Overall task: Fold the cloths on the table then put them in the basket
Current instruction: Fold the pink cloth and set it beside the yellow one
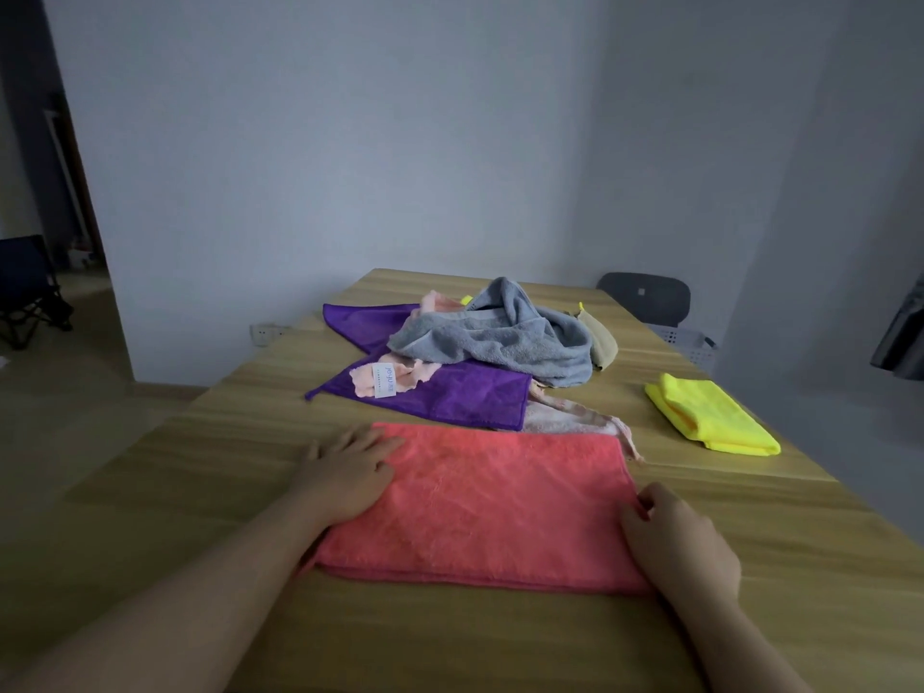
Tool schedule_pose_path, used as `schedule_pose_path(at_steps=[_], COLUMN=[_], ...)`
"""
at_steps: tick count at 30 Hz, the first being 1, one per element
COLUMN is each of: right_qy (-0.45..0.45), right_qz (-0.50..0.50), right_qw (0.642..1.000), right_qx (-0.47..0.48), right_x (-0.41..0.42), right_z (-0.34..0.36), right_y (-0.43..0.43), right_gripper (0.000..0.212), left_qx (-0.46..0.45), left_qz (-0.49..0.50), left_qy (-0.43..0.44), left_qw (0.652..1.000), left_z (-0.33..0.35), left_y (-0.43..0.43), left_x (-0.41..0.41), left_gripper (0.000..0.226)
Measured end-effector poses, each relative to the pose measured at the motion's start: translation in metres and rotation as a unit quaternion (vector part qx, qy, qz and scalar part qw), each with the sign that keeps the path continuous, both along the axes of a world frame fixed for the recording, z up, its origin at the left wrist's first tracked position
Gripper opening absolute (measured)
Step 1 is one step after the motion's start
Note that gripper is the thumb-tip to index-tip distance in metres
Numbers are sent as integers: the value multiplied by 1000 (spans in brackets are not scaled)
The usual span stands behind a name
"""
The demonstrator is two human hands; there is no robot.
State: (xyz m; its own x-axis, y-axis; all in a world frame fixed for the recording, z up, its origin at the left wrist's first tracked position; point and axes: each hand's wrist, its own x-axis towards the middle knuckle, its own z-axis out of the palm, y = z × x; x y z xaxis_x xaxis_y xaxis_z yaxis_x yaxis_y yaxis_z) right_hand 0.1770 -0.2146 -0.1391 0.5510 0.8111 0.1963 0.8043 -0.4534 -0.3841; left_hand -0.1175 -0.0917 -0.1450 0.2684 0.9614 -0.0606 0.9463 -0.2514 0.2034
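While the left hand is pressing flat on the coral cloth between the hands, the right hand is pinching its opposite edge. Second fold seemingly pending: right edge crossing leftward. Beyond the hands, unfolded cloths are waiting; basket farther right.

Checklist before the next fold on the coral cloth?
1. Coral cloth flat, folded once, near edges aligned: ok.
2. Left hand flat on its left end: ok.
3. Right hand pinches its right end: ok.
4. Far edge free of purple cloth: cannot tell, they meet there.
5. White basket has room inside: cannot tell, mostly hidden past the table.
6. Folded yellow cloth in basket: not ok, it lies on the table.
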Motion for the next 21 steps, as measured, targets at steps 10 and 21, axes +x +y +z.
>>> schedule_pose_path(at_steps=[10,21], right_qy=[492,543], right_qz=[92,285], right_qw=[856,787], right_qx=[128,70], right_x=[-15,-154], right_z=[46,59], right_y=[15,68], right_gripper=[16,18], left_qx=[53,0], left_qz=[105,140], left_qy=[-511,-549], left_qw=[852,824], left_z=[10,2], left_y=[-30,-27], left_x=[-12,-15], left_gripper=[26,27])
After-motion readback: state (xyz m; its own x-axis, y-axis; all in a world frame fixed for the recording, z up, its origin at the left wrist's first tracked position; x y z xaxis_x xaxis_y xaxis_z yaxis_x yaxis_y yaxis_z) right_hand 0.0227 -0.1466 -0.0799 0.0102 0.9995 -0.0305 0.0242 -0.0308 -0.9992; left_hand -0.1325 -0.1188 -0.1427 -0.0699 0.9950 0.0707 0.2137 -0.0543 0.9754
